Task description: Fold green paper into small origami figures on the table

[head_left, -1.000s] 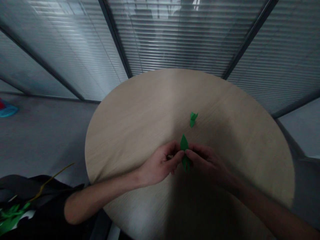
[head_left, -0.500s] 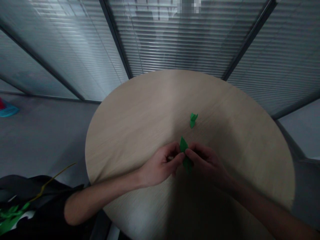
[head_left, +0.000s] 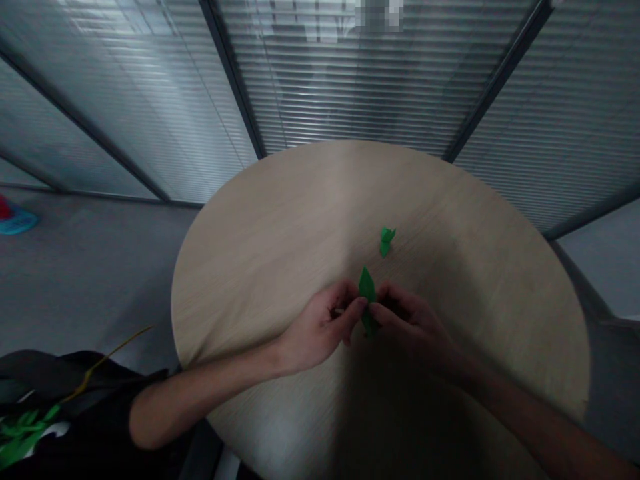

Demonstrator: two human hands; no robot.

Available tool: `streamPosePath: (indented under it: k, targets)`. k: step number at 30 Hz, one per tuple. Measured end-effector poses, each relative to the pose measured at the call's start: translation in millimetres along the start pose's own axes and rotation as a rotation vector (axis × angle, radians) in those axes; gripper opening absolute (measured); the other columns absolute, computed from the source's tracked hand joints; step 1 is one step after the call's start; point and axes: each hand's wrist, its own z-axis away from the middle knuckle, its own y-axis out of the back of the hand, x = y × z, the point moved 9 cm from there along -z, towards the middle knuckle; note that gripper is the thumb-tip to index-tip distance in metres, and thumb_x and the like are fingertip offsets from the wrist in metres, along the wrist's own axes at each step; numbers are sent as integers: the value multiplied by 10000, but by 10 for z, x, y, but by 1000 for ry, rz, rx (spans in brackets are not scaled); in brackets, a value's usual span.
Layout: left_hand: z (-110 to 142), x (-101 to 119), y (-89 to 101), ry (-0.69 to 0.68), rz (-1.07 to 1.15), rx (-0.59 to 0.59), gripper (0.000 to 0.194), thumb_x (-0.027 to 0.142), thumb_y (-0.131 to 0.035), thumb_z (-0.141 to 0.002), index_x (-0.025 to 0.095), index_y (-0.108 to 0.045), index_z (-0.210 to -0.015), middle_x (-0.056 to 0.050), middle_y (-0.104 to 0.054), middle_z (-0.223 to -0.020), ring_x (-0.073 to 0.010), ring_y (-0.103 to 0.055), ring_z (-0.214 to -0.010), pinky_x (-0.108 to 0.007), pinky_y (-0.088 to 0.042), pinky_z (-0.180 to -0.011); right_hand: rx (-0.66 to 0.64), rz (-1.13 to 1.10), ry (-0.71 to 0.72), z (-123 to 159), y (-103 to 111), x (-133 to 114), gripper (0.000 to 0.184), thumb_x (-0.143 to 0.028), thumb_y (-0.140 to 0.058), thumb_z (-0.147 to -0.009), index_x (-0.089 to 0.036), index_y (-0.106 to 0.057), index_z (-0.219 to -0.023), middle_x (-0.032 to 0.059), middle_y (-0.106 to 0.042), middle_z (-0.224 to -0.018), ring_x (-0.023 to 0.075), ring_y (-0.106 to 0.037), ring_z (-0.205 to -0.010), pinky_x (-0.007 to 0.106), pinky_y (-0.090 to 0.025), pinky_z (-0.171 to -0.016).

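Both hands meet over the middle of a round wooden table [head_left: 260, 240]. My left hand [head_left: 325, 327] and my right hand [head_left: 407, 323] pinch a narrow folded green paper [head_left: 367, 288] between thumbs and fingertips. Its pointed tip sticks up away from me; its lower end is hidden between the fingers. A second, smaller folded green paper piece [head_left: 385, 241] lies on the table just beyond the hands, untouched.
Glass walls with closed blinds [head_left: 370, 73] stand right behind the table. Grey floor lies to the left, with a blue and red object [head_left: 15, 219] at the far left edge. Dark clothing with green print [head_left: 30, 427] shows at the lower left.
The hands and the green paper have shifted slightly away from me, and the paper's tip has turned a little. The small piece on the table has not moved.
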Motion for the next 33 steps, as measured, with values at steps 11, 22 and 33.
streamPosePath:
  k: [11,22,33]
  targets:
    - [-5,54,70,-34,52,85,272,401,-612,-978,139,-559,-923,24,-582,-698,-94,-597,-573,-196,-530,-507,9,-119,-65,-25,-13,21,319,-489,-746,-843,-184,-658,-864,10,-665,-799,140,-647,-731,283,-552,-709]
    - [-13,103,130,-90,65,138,238,330,-674,-949,168,-567,-1086,17,-591,-811,-96,-599,-646,-194,-566,-527,78,-21,-16,-13,36,-34,295,-474,-750,-832,-185,-691,-833,19,-687,-787,140,-631,-708,270,-505,-672]
    - [79,357,247,-319,-271,258,268,227,-671,-953,225,-657,-1221,-65,-625,-1108,-115,-626,-840,-192,-542,-645,96,5,-53,-3,19,3,336,-498,-761,-799,-179,-657,-788,-6,-606,-700,114,-552,-601,248,-447,-565]
